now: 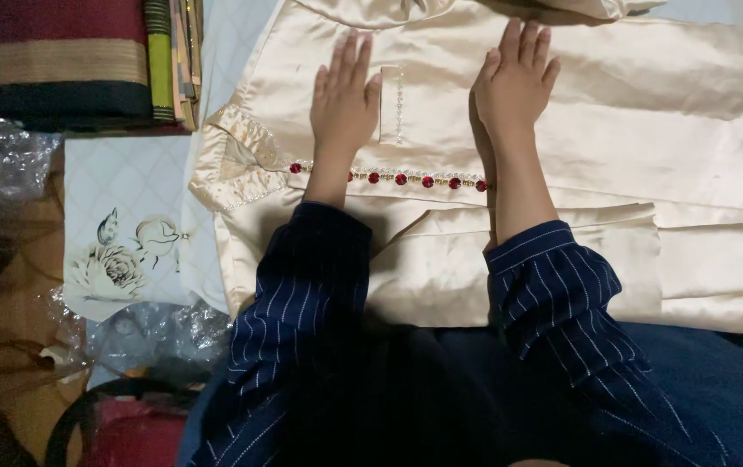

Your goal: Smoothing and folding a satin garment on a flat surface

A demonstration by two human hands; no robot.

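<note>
A pale quilted sheet [129, 177] with a printed rose covers the surface left of the fingers. Folded red, black and green fabrics [69, 60] are stacked beyond it. Crinkled clear plastic [0, 151] lies nearby under dim light.

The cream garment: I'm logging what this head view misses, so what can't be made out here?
- Cream garment: its far end is cut off by the right and top edges.
- Row of red beads: partly hidden under the left hand and right hand.
- Stack of folded cloth: cut off by the top edge.
- Plastic wrap: too blurred to tell its contents.
</note>
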